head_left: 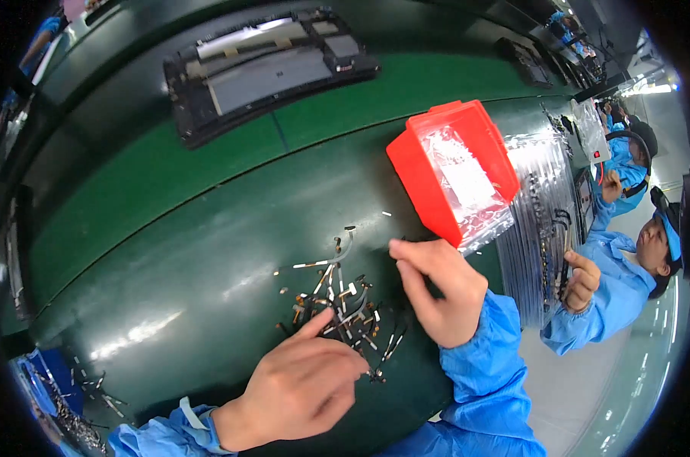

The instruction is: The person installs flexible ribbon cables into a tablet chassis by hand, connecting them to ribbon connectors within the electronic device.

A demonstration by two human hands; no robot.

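A loose pile of small flex cables (345, 305), white, black and copper-coloured, lies on the dark green table. My left hand (299, 385) reaches over the near left side of this heap. Its index finger is stretched out onto the parts, while the other fingers are partly bent. Just right of the pile, my right hand (447, 293) is raised with thumb and index finger brought together in a pinch; anything between the tips is too small to make out. A small white strip (387, 214) lies apart on the table beyond it.
Behind my right hand stands a red bin (421, 175) with a clear plastic bag inside. Stacked clear trays (535, 228) are to its right. A black frame assembly (272, 68) lies on the far green strip. More small parts (101, 392) lie at lower left; co-workers sit at right.
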